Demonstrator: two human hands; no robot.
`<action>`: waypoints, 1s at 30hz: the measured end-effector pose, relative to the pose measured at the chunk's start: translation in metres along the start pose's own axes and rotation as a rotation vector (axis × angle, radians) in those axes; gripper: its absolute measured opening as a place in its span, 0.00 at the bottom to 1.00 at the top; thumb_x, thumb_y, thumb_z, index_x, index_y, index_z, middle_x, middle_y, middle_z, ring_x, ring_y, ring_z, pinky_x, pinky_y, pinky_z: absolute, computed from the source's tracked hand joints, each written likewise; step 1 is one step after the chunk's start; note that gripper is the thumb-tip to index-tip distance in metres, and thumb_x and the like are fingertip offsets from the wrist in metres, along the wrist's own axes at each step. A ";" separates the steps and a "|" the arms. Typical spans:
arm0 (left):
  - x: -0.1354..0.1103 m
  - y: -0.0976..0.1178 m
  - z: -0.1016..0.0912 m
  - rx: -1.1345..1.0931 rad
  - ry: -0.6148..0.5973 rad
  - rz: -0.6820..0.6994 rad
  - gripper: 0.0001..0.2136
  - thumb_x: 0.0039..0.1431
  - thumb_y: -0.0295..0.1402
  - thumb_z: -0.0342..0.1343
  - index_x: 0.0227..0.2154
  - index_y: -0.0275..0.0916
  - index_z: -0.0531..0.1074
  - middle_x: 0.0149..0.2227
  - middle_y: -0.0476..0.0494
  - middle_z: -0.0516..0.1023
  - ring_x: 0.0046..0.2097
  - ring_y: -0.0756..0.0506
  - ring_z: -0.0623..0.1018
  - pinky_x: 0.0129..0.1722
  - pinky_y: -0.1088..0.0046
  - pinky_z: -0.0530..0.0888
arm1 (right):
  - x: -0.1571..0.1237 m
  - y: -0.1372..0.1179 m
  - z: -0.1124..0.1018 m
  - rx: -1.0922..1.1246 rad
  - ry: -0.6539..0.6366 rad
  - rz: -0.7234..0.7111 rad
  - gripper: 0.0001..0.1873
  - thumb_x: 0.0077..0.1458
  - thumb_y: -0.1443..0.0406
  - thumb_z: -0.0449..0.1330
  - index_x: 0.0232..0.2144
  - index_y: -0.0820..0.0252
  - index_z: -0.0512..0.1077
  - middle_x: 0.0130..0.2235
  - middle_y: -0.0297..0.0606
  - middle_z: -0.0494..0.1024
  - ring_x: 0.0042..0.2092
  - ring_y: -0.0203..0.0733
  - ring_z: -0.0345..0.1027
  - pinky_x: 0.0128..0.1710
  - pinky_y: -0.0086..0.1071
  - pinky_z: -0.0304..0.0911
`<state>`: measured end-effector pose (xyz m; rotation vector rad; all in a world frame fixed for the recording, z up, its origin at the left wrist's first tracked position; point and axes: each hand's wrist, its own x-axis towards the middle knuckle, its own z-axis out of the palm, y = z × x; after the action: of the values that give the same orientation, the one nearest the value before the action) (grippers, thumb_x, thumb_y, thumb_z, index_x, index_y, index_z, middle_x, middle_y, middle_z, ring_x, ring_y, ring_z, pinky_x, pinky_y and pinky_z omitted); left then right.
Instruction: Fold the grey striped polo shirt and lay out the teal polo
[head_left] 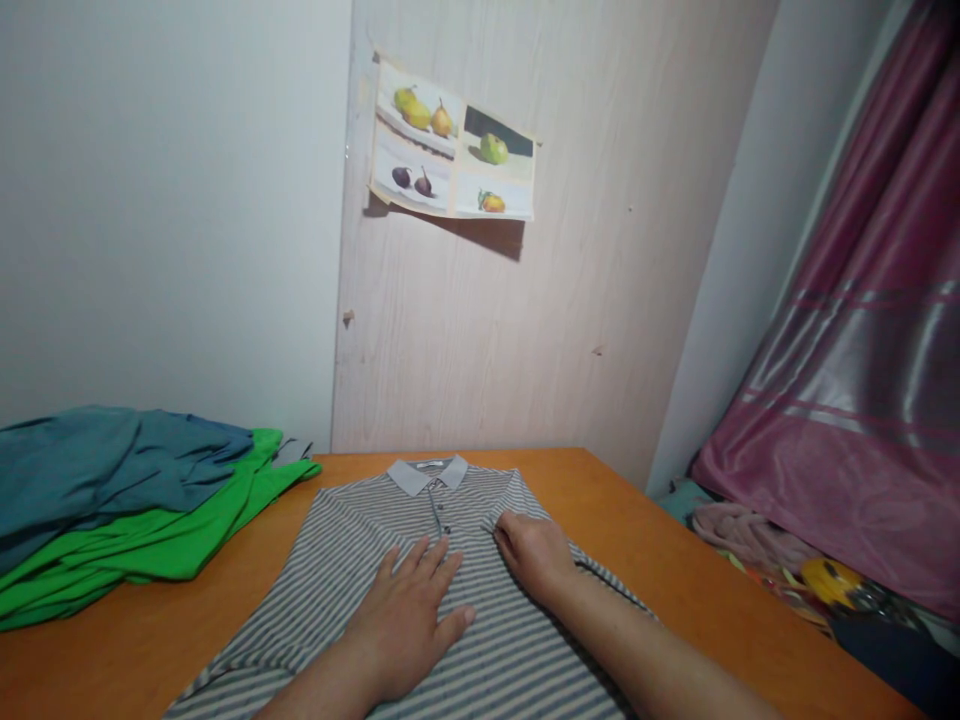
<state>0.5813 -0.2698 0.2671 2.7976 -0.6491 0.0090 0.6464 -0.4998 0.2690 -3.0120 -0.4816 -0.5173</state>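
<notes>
A grey-and-white striped polo shirt (352,555) with a plain light grey collar lies spread front side up, its collar at the far end. My left hand (412,615) rests flat on the chest of the shirt, fingers spread, just below the button placket. On the right side of the shirt, my right hand (534,552) is closed, with a pinch of the striped fabric between thumb and fingers. The lower part of the shirt runs out of the bottom of the view.
The shirt lies on an orange table (637,540). A heap of clothes, a bluish-grey garment (112,460) over a bright green garment (172,545), sits at the left. Behind stands a wall with a fruit print (454,150). A pink curtain (847,420) hangs at right above piled cloth (750,530).
</notes>
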 end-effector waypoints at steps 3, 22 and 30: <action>0.001 0.000 0.000 0.013 -0.003 -0.004 0.36 0.65 0.60 0.36 0.69 0.46 0.56 0.72 0.43 0.47 0.72 0.33 0.46 0.68 0.40 0.41 | -0.008 -0.004 -0.005 0.016 -0.012 -0.032 0.14 0.64 0.57 0.54 0.48 0.52 0.72 0.43 0.40 0.82 0.44 0.47 0.75 0.40 0.33 0.60; 0.002 -0.002 0.002 0.015 0.001 0.001 0.36 0.65 0.61 0.35 0.69 0.47 0.56 0.72 0.42 0.49 0.72 0.33 0.47 0.67 0.39 0.41 | -0.035 0.074 -0.013 0.202 -0.030 0.293 0.10 0.58 0.61 0.55 0.37 0.53 0.77 0.36 0.36 0.82 0.39 0.43 0.74 0.34 0.30 0.56; 0.002 -0.002 0.003 0.023 0.002 0.010 0.36 0.65 0.60 0.35 0.69 0.47 0.55 0.72 0.42 0.48 0.72 0.33 0.47 0.67 0.39 0.41 | -0.022 0.061 -0.019 0.112 -0.058 0.302 0.11 0.59 0.63 0.53 0.35 0.55 0.76 0.36 0.40 0.81 0.38 0.44 0.73 0.32 0.31 0.53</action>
<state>0.5844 -0.2696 0.2643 2.8165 -0.6665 0.0214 0.6391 -0.5659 0.2802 -2.9210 -0.0506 -0.3688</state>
